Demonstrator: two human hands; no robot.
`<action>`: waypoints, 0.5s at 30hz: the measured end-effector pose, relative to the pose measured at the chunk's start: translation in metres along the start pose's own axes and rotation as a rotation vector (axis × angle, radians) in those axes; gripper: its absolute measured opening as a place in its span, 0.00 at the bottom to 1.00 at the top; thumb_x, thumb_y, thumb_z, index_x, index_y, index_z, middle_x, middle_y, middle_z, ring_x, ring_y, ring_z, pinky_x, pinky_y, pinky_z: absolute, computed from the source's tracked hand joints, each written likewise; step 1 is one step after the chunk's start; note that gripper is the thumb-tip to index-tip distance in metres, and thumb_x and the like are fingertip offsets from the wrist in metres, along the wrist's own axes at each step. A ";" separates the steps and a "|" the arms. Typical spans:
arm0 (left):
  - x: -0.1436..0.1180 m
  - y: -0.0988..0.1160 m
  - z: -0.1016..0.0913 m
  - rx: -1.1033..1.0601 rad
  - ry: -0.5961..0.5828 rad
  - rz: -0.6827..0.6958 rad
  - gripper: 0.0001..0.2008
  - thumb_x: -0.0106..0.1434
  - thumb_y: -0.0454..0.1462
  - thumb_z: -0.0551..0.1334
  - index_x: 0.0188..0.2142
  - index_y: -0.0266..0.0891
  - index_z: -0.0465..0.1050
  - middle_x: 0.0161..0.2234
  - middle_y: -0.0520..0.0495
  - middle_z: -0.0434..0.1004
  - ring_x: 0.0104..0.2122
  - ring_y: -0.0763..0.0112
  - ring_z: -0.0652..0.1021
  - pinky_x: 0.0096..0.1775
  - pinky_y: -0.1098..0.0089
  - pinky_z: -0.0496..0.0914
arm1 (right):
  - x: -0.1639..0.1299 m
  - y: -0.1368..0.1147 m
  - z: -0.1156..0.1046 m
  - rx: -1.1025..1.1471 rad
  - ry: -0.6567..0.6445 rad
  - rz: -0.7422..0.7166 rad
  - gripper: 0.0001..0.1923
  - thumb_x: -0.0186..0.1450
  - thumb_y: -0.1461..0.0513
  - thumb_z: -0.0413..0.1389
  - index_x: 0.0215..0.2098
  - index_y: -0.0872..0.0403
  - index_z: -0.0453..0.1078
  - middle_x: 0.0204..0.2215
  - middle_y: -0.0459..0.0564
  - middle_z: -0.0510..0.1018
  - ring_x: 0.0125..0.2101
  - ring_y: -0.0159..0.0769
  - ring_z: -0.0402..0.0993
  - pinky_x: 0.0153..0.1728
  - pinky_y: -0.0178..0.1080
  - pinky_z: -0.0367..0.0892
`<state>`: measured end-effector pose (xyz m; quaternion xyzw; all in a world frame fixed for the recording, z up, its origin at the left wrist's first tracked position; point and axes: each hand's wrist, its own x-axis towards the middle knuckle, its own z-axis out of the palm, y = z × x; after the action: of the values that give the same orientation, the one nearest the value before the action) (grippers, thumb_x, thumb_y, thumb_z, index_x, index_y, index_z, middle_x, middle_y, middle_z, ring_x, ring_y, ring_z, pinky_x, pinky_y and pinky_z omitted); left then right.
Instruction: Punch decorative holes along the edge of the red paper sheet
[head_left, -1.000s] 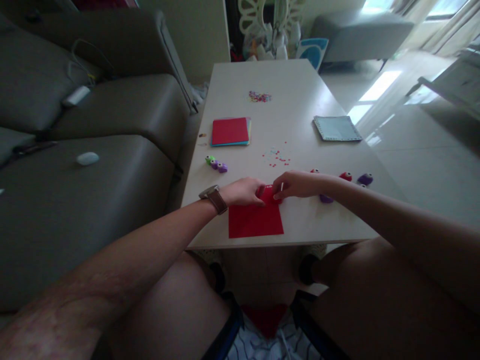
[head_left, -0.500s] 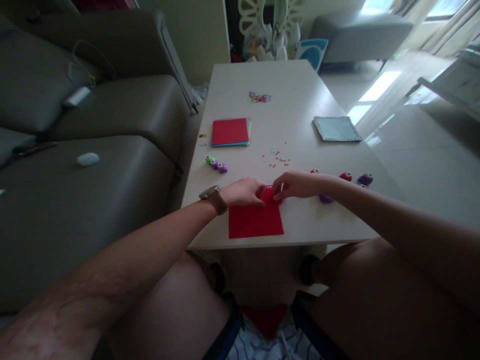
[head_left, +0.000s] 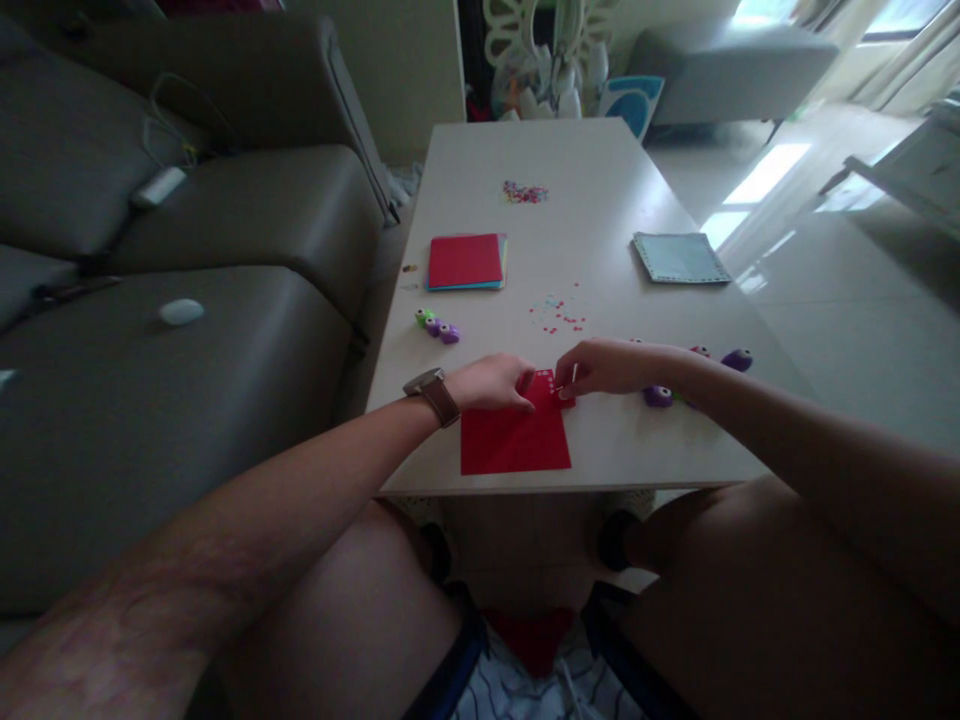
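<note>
Left hand [head_left: 491,382] and right hand [head_left: 600,368] are meeting over a red sheet [head_left: 516,445], which is lying at the lower centre of the frame on the near end of a pale table [head_left: 615,230]. The left is resting across the sheet's upper part, its thumb standing apart from its fingers; the right is reaching in at the upper right corner, thumb and fingertips sitting close together. Whether they are pinching anything cannot be told at this scale. Small pale marks [head_left: 547,375] are showing along the sheet's upper edge, between the hands. For neat work, the left hand should be bearing down evenly, since a thin sheet would probably be buckling or turning under one-sided pressure; the right fingertips should be working lightly, leaving the marks uncovered so that the eye can be checking their alignment. Loose bits [head_left: 562,316] are lying scattered at the centre of the frame, and a purple toy [head_left: 658,396] is sitting just below the right wrist, so sideways sweeps are best avoided. Three small toys [head_left: 433,326] are standing in a row left of centre; a paper stack [head_left: 465,262] is lying farther up the frame.
</note>
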<state>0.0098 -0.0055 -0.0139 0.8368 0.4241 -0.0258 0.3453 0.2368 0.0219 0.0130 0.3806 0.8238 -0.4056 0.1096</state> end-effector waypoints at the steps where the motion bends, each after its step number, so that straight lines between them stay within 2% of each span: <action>1: 0.000 0.000 0.000 0.001 -0.002 -0.003 0.13 0.57 0.46 0.68 0.37 0.40 0.74 0.32 0.49 0.78 0.30 0.68 0.73 0.32 0.68 0.62 | 0.001 0.001 0.001 0.005 0.004 -0.010 0.11 0.62 0.57 0.61 0.40 0.53 0.79 0.35 0.51 0.84 0.34 0.39 0.76 0.35 0.39 0.65; 6: 0.002 -0.001 0.002 0.002 -0.005 -0.016 0.13 0.57 0.46 0.67 0.35 0.40 0.73 0.31 0.50 0.77 0.29 0.69 0.72 0.31 0.68 0.61 | 0.005 0.001 0.003 -0.005 0.045 -0.033 0.14 0.63 0.54 0.60 0.40 0.55 0.79 0.34 0.51 0.83 0.32 0.37 0.74 0.34 0.39 0.63; 11: 0.002 -0.001 0.000 -0.002 -0.005 -0.021 0.14 0.57 0.47 0.67 0.34 0.40 0.72 0.30 0.50 0.77 0.28 0.69 0.72 0.30 0.68 0.60 | 0.006 0.000 0.004 -0.003 0.050 -0.029 0.13 0.62 0.54 0.59 0.39 0.54 0.78 0.33 0.50 0.83 0.31 0.36 0.73 0.34 0.38 0.62; 15: -0.001 0.005 -0.002 -0.011 -0.019 -0.034 0.19 0.61 0.54 0.63 0.36 0.41 0.73 0.32 0.48 0.78 0.30 0.68 0.72 0.31 0.68 0.60 | 0.008 -0.002 0.004 0.003 0.051 -0.007 0.13 0.61 0.53 0.60 0.39 0.52 0.79 0.35 0.51 0.83 0.34 0.38 0.75 0.36 0.39 0.64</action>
<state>0.0120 -0.0069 -0.0089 0.8274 0.4349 -0.0373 0.3534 0.2295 0.0225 0.0071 0.3881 0.8270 -0.3974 0.0866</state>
